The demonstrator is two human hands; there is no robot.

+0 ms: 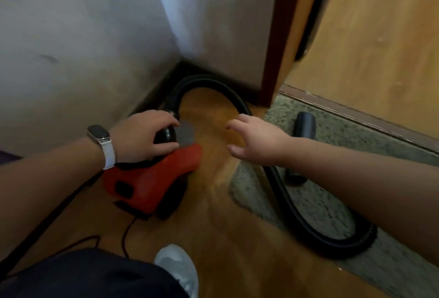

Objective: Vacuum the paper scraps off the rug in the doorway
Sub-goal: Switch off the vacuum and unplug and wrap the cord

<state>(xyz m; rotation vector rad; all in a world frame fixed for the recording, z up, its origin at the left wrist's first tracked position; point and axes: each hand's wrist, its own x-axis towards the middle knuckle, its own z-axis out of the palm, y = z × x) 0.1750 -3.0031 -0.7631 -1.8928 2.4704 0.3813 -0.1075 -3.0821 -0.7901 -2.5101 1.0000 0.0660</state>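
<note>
two hands: left hand (145, 136) grips the vacuum (152, 178) top, right hand (251, 140) hovers, fingers spread

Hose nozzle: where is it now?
Head view, right of centre: the nozzle lies unheld on the rug, near the door threshold and right of the right hand.

We can read no text, brand, number or sign here. The red vacuum cleaner (152, 178) shows only blurred black patches on its shell. The watch (98, 134) just left of it has a plain grey face, too blurred for us to make out anything.
</note>
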